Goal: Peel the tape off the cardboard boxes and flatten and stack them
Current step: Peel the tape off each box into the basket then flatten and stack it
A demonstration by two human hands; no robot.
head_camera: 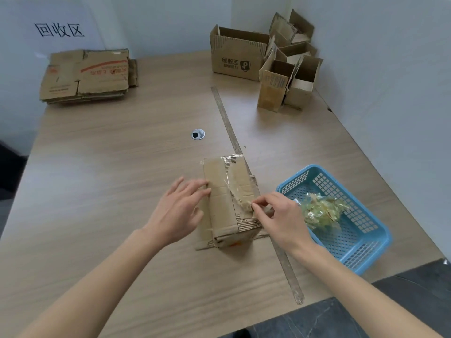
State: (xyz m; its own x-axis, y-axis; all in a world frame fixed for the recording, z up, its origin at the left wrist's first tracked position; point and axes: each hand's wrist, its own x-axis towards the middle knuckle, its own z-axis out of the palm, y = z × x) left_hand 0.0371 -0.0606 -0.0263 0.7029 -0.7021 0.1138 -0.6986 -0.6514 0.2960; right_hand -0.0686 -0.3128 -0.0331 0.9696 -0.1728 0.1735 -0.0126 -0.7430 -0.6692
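Near the table's 6 o'clock edge, the left hand (179, 208) lies flat, fingers straight, bracing the box (228, 203). At its 3 o'clock side the right hand (278, 217) pinches the lifted tape (238, 189); a low, steady pull should spare the cardboard.

Brown cardboard is seen in the box (229, 201), with clear yellowish tape (238, 191). A light blue lattice-walled basket (366, 242) sits lower right. Red print marks the flattened stack (85, 76), upper left.

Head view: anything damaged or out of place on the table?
Nothing alarming. The box being peeled has torn, scuffed paper where tape lifted. The right hand pinches that tape; the left hand steadies the box. Balled tape sits in the blue basket.
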